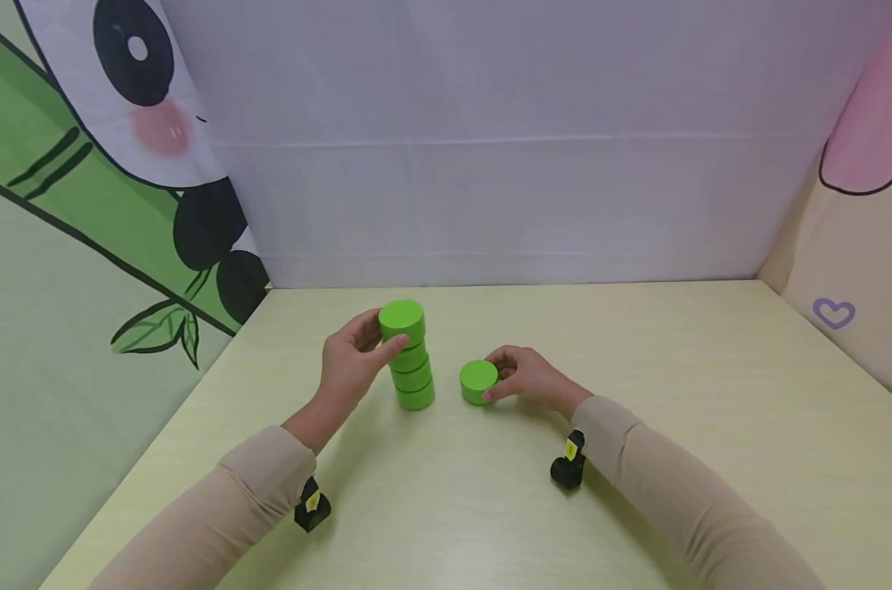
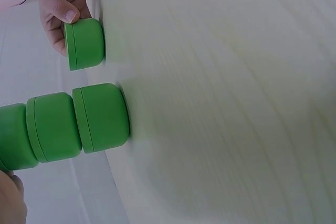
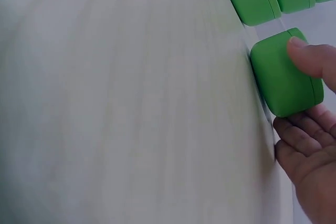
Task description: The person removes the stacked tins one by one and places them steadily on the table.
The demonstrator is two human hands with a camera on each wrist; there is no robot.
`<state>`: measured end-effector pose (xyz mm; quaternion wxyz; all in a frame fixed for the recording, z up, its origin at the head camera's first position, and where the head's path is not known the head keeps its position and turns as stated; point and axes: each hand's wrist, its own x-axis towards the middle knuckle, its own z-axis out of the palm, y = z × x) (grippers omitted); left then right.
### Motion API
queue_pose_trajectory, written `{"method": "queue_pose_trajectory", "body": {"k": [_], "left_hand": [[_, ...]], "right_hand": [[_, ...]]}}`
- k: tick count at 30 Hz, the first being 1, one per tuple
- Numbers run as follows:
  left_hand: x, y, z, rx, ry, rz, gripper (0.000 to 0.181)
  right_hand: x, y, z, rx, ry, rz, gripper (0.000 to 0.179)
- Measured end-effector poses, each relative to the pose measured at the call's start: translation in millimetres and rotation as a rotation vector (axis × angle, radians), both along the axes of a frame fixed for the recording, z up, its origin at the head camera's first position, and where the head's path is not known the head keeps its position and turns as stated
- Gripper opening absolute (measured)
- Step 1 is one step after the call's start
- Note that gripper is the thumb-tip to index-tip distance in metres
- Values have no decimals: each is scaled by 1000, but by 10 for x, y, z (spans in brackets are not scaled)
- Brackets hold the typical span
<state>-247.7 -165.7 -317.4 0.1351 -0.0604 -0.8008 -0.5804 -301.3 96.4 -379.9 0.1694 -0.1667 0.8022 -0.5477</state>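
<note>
Pale yellow-green table, panda-print cloth walls. Left hand grips green stack top; right hand pinches loose green puck just right of stack.

I am finding no readable text, number or brand anywhere in these views. The green discs I am handling are carrying no label. The small yellow tags on my wrist cameras are showing marks — too small to read. The backdrop is showing only drawings — a panda and a purple heart.
</note>
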Motion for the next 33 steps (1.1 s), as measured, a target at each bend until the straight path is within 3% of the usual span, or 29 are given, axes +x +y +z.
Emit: {"method": "queue_pose_trajectory", "body": {"k": [33], "left_hand": [[5,2,-14,2,25,-5,55]], "right_hand": [[35,-35,15,39,0,-41,48]]}}
